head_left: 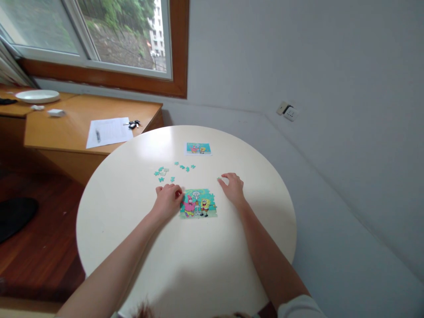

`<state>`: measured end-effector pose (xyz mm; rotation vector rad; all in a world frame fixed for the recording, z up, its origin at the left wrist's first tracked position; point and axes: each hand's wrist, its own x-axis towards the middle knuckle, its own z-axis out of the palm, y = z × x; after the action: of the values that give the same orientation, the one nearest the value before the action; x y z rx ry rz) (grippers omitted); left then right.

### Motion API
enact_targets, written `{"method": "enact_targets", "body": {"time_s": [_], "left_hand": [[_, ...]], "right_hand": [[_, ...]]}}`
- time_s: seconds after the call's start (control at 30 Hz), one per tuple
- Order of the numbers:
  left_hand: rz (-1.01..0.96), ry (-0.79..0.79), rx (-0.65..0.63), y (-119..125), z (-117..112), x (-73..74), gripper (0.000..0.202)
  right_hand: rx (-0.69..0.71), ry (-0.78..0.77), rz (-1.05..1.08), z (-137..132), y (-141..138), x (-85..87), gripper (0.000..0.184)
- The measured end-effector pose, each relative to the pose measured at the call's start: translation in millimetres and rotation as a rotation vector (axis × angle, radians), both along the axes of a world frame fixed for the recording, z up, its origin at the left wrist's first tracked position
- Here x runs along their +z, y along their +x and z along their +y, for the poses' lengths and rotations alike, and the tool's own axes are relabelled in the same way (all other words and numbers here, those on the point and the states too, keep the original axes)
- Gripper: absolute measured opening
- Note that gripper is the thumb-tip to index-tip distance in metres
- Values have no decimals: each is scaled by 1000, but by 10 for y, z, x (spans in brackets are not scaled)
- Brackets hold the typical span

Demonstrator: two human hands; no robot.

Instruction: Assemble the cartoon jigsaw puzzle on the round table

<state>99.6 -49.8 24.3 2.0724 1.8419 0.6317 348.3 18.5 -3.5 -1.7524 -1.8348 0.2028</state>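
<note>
A partly assembled cartoon jigsaw puzzle [198, 204] lies on a round cream table [139, 247]. My left hand [168, 199] rests with curled fingers at the puzzle's upper left corner, touching its edge. To the puzzle's upper right, my right hand [232, 187] lies on the table, its fingertips pinched on a small pale puzzle piece [219, 179]. Several loose teal pieces [172, 171] are scattered just beyond the left hand. A small reference picture [198, 148] of the same cartoon lies farther back.
A wooden desk [66, 128] stands behind the table on the left, holding a sheet of paper with a pen [108, 131], keys [134, 124] and a white plate [37, 95]. A window is above it. Grey walls close in on the right.
</note>
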Motion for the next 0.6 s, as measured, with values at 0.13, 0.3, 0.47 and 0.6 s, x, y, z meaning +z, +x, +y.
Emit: {"method": "enact_targets", "body": {"time_s": [0.13,0.3,0.47,0.6], "left_hand": [[-3,-10,-13,3,1,-9,18],[-9,-16,-19,8,0,-2,21],[-30,-30,-10,8,13,-14,25],[-54,-32,13,12,23,-26,27]], "right_hand": [[-1,-8,-34,-19,-20,25,19],[12,-10,-41,-34,-31,51,19],[11,-20,-48,-39,-31,56,18],[3,-24,-61,-27,-25,43,15]]}}
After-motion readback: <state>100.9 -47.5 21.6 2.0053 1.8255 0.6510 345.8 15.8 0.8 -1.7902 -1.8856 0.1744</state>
